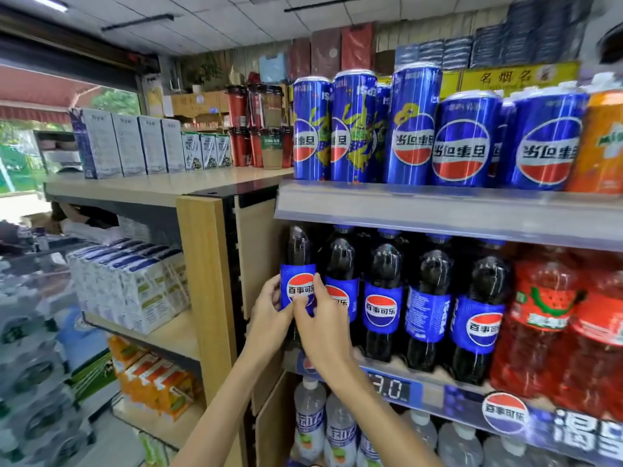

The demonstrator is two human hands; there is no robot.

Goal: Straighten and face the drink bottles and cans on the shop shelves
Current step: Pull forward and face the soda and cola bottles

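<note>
Shop shelves (pixel 438 210) fill my view: my left hand (pixel 269 315) and right hand (pixel 320 318) both grip the leftmost cola bottle (pixel 298 264), at seven o'clock below blue cans (pixel 411 126).

The lower part of the leftmost dark cola bottle with a blue label (pixel 297 264) is covered by both hands, and part of its logo is hidden by fingers (pixel 317 291). The orange can (pixel 603 143) and the red plastic bottles (pixel 593 332) are cut off by the right edge. The stacked goods at lower left (pixel 30 365) are blurred beyond identification.
</note>
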